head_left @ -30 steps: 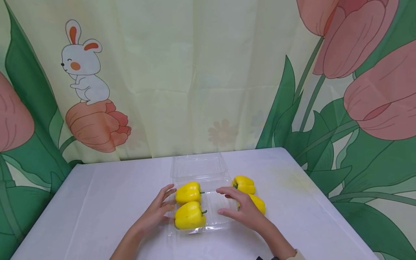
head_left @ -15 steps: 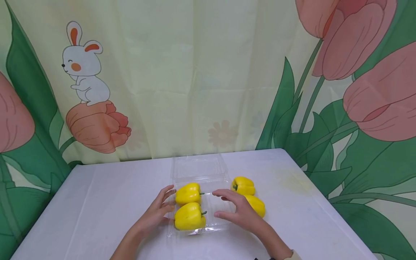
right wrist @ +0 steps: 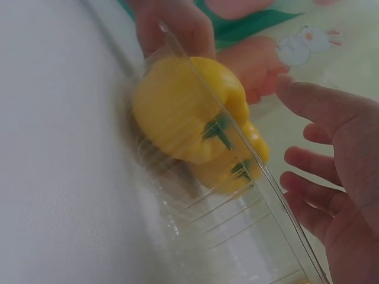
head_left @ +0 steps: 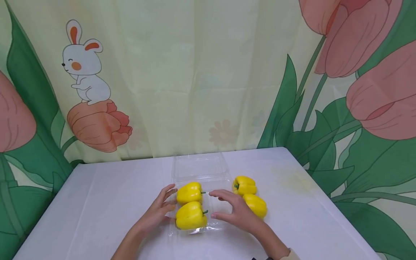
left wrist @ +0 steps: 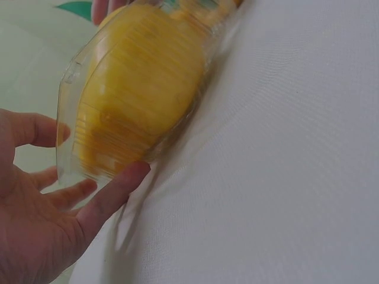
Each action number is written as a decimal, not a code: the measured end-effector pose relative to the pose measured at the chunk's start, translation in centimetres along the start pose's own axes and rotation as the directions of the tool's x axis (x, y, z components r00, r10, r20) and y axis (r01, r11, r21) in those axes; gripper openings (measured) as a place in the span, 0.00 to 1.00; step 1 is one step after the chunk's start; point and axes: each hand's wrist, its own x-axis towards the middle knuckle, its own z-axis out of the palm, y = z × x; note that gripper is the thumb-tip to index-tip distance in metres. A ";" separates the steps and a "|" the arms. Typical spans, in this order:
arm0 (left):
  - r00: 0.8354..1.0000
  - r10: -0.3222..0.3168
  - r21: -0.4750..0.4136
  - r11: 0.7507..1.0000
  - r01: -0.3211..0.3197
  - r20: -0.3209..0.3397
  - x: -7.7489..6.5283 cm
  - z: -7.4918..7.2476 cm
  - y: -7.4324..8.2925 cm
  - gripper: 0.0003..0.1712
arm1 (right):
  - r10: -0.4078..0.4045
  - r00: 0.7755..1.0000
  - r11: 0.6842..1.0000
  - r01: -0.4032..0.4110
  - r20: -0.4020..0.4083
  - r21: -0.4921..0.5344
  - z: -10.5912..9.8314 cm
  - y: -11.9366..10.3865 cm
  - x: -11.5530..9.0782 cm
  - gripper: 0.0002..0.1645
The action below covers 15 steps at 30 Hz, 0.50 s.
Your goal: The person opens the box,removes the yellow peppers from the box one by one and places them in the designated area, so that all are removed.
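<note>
A clear plastic clamshell box [head_left: 195, 231] lies with its lid folded back on the table. Two yellow bell peppers sit in its left half, the nearer pepper [head_left: 191, 216] in front of the farther pepper [head_left: 189, 193], both stems pointing right. My left hand [head_left: 158, 208] is at the box's left side, fingers spread; in the left wrist view its thumb [left wrist: 121, 192] lies right at the clear wall. Over the box's right half, my right hand [head_left: 238, 213] hovers with thumb and fingers apart and nothing between them.
Just right of the box, two more yellow bell peppers rest on the table, one pepper [head_left: 244, 185] behind the other pepper [head_left: 256, 206]. The transparent lid [head_left: 200, 167] lies toward the back edge. A curtain [head_left: 165, 79] printed with a rabbit and tulips hangs behind the white-covered table [head_left: 107, 202].
My right hand has moved left, away from the two peppers outside the box and farther over its right half. My left hand and the peppers keep their places.
</note>
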 end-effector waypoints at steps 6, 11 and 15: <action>1.000 0.002 -0.004 1.000 -0.002 0.002 -0.1 0.0 0.1 0.39 | 0.008 1.000 1.000 -0.008 0.027 0.001 0.3 -0.2 0.1 0.32; 1.000 -0.002 -0.004 1.000 0.002 0.004 -0.1 0.0 0.2 0.39 | 0.027 0.999 1.000 -0.027 0.045 -0.003 0.4 -0.2 0.2 0.32; 1.000 -0.003 -0.006 1.000 0.003 0.006 -0.1 0.0 0.2 0.39 | 0.037 0.997 0.999 -0.037 0.067 -0.005 0.5 -0.4 0.4 0.32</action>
